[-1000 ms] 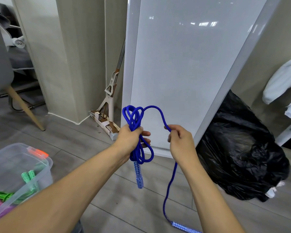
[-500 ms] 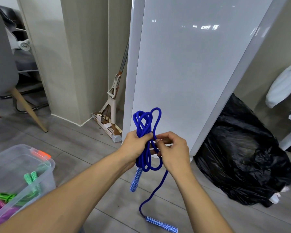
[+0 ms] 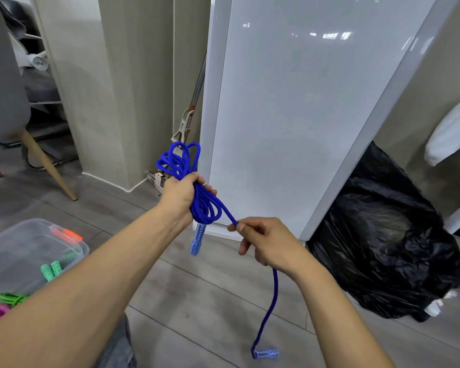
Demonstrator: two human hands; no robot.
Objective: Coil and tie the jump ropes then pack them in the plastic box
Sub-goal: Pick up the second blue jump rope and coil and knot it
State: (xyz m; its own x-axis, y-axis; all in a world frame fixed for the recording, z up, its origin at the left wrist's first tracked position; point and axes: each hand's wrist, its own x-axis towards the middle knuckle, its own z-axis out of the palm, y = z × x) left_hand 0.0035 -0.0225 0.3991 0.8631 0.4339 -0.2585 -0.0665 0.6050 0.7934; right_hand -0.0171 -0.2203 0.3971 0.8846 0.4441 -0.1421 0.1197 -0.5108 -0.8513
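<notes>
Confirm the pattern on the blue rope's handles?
Blue with a pale criss-cross print; rope plain blue. Clearest on the handle below the left hand, head view.

Light: bright, even, from overhead. Glare: small lamp reflections high on the glossy white panel (image 3: 303, 128); dull sheen on the black bag (image 3: 383, 248). Shadows: faint, soft on the floor (image 3: 197, 301). Focus: blue jump rope (image 3: 205, 205) crisp at centre. Edges: wide-angle bowing, slight softness.

I seem to be in a home. A mop (image 3: 184, 126) leans beside a tall glossy white panel (image 3: 303, 115), a stuffed black rubbish bag (image 3: 383, 248) sits on the grey plank floor (image 3: 210, 288), and a wooden-legged chair (image 3: 3, 102) stands to my left.
</notes>
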